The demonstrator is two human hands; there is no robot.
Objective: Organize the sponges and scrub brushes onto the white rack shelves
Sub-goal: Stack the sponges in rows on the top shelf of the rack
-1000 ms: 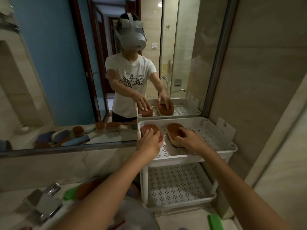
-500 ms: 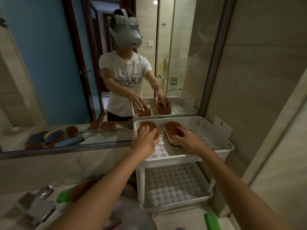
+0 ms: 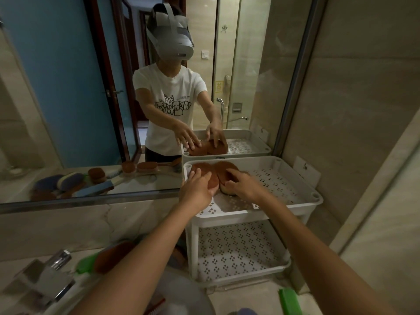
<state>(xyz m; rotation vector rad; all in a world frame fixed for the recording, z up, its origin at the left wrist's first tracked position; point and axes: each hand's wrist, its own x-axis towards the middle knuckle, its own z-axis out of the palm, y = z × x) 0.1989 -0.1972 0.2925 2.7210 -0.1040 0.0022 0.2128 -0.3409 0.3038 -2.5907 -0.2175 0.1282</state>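
1. Two brown sponges lie side by side on the top shelf (image 3: 272, 210) of the white rack (image 3: 192, 246), in the shelf's far corner toward 10 o'clock. The left sponge (image 3: 204, 167) sits at 9 o'clock of the right sponge (image 3: 223, 165), and their edges touch.
2. The left hand (image 3: 196, 192) rests flat on the left sponge, fingers straight and slightly spread, holding nothing.
3. The right hand (image 3: 245, 186) grips the right sponge. Its fingers curl over the brown top and its thumb sits at the near edge, where a pale underside shows.
4. The rest of the top shelf, from 1 to 4 o'clock of the sponges, shows bare perforated plastic.
5. The lower shelf (image 3: 238, 248) lies straight below, at 6 o'clock of the sponges, and is perforated in the same way.
6. A mirror (image 3: 68, 87) stands just beyond the rack at 12 o'clock. It reflects the person in a white T-shirt (image 3: 168, 92) and a grey headset (image 3: 172, 42), with both hands on the sponges.
7. The mirror also reflects a row of blue and brown brushes (image 3: 70, 180), at 9 o'clock of the rack.
8. On the counter (image 3: 250, 296), at 8 o'clock of the rack, a green brush (image 3: 85, 264) lies beside a brown pad (image 3: 113, 253) that is partly hidden by the left forearm.
9. A metal faucet (image 3: 45, 278) is further out at 8 o'clock.
10. A green block (image 3: 289, 301) lies on the counter at 5 o'clock of the rack.
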